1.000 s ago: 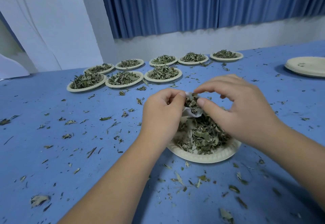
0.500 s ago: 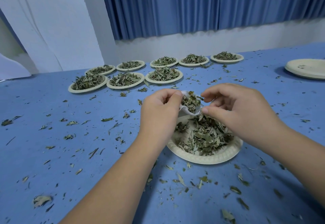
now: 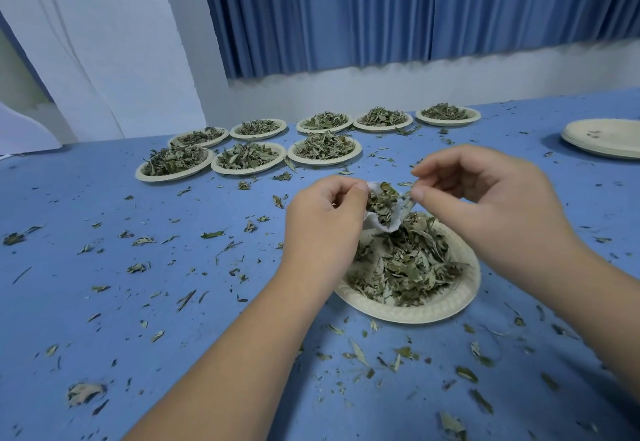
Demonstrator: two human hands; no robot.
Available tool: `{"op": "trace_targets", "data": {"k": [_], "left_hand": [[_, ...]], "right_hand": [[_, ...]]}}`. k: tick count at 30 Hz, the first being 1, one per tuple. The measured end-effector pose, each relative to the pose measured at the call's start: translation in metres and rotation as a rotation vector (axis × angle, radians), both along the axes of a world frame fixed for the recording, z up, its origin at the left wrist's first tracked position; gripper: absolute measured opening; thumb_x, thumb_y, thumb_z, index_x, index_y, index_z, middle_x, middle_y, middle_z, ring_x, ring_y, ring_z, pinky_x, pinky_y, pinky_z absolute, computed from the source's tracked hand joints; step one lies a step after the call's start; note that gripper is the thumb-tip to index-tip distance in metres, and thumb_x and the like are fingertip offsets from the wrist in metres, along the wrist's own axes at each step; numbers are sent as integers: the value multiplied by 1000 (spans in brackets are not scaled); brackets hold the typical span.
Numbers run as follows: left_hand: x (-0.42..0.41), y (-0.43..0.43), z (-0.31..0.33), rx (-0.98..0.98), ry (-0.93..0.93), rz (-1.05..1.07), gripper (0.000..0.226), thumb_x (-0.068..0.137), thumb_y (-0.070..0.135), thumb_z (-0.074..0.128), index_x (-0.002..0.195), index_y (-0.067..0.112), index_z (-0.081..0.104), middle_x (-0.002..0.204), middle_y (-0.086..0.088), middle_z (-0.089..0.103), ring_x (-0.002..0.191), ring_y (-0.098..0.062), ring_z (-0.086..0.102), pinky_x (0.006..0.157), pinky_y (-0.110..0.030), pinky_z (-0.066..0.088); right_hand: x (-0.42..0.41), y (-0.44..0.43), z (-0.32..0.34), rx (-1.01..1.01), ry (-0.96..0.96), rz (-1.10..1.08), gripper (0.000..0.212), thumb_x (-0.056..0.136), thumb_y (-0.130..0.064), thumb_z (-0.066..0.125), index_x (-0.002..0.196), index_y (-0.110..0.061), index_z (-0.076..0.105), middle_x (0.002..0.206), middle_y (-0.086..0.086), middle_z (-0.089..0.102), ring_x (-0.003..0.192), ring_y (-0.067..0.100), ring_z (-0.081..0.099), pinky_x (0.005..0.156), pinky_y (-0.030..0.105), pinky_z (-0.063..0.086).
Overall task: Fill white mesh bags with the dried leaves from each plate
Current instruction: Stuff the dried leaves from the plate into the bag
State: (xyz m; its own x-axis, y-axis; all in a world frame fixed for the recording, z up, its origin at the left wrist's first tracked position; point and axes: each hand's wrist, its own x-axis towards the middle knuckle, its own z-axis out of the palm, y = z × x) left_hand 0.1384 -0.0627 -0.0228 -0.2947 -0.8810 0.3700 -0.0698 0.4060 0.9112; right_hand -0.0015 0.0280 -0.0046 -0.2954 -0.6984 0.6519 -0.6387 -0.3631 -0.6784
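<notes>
- Our left hand [image 3: 325,222] has its fingers curled, with thumb and forefinger pinching the left rim of the white mesh bag [image 3: 384,224]. We judge this pinch should stay high on the rim, so the mouth faces up.
- The bag hangs between our two sets of fingertips, just above the far edge of the near paper plate [image 3: 450,310]. Holding it over that plate should let any spill drop back onto the heap.
- Our right hand [image 3: 485,205] has its fingers curled, with thumb and forefinger tips close together at the bag's right rim. We cannot tell whether they pinch the mesh or a scrap of leaf. We would pull the rim outward to widen the mouth, then feed in small pinches, since the leaves look brittle and light.
- Far beyond the left fingers sit eight paper plates [image 3: 173,178] in two rows, each heaped with dried leaves.
- The bag holds a small clump of leaves and looks only partly filled.
- Below the right fingers, the near plate carries a full heap of dried leaves [image 3: 405,267].
- Well right of the right fingers lies a stack of empty plates [image 3: 606,139], with only a few crumbs on top.
- Loose leaf bits litter the blue table [image 3: 104,302] all around.
</notes>
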Motion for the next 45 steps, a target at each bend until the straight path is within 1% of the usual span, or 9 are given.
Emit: {"op": "trace_targets", "data": {"k": [7,10,14,20,26,30,35,40,45], "left_hand": [[-5,3,-2,-34,-59,-20,19,92,25,61,76,28,70,57,17,60,53,0,52,53,-17,44],[-7,5,-2,-34,-69,-27,17,92,25,61,79,26,71,56,16,59,50,2,49,50,-13,40],[-8,6,-2,-32,-68,-23,15,92,24,62,80,25,72,63,8,65,53,1,52,51,-14,42],[-8,8,-2,-26,-73,-20,17,92,24,62,78,27,71,71,8,67,53,1,53,51,-14,43],[-8,8,-2,-18,-70,-17,17,92,22,61,79,25,72,74,5,70,69,-9,63,66,-26,50],[-8,9,-2,-17,-73,-23,19,92,22,62,76,27,71,74,10,69,67,-5,61,61,-19,47],[-8,10,-1,-2,-54,-34,19,91,22,62,75,27,71,70,6,68,61,-8,60,59,-21,47],[-8,9,0,46,-3,-42,19,92,23,63,74,26,71,58,15,60,54,-2,52,52,-17,43],[-7,9,0,50,5,-46,19,92,24,62,74,25,71,56,16,58,51,-2,49,50,-15,40]], "right_hand": [[11,-12,-10,24,47,-68,30,76,-6,76,80,-33,65,72,-13,67,70,2,62,68,13,50],[12,-14,-11,24,131,-116,24,76,-6,76,82,-27,66,75,-14,65,73,0,59,67,8,45],[12,-13,-12,21,194,-143,18,76,-5,75,80,-21,67,77,-9,65,75,5,58,66,12,46],[9,-6,-10,43,244,-119,10,82,-13,71,84,-23,73,77,-17,67,75,1,61,68,11,46],[11,-5,-12,66,198,-41,16,75,-13,78,90,-19,76,83,-10,68,77,1,65,73,11,52],[11,-9,-14,56,218,-87,16,74,-4,78,85,-16,76,80,-7,66,72,5,64,71,18,54],[10,-8,-14,32,287,-135,14,76,-6,77,82,-19,76,80,-6,63,75,7,60,70,24,52],[12,-8,-13,16,239,-158,27,73,-5,79,87,-22,64,93,-10,48,78,3,59,72,11,47],[13,-9,-12,39,248,-193,31,71,-6,81,92,-21,63,91,-11,48,74,7,56,72,13,45]]}}
